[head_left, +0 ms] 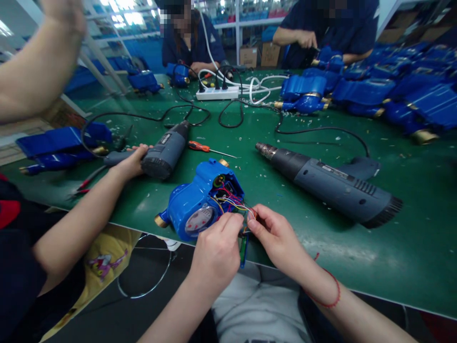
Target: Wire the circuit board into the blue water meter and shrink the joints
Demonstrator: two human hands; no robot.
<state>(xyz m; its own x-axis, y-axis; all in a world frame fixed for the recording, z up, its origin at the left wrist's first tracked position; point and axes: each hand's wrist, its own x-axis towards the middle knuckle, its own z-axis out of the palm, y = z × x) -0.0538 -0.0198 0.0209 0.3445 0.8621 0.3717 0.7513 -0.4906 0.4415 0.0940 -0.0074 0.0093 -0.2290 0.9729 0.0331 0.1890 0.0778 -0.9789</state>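
A blue water meter with brass ends lies at the table's front edge, its housing open. Thin coloured wires run out of the opening to a small green circuit board that hangs at the edge. My left hand is closed in a pinch beside the meter, at the wires near the board; its fingertips are partly hidden. Just to its right, my right hand pinches the wires between thumb and forefinger. Both hands are close together, and exactly which wire each holds is too small to tell.
A heat gun lies to the right; a co-worker's hand rests at another heat gun on the left. An orange screwdriver lies beyond the meter. Farther back are a white power strip, cords and several blue meters.
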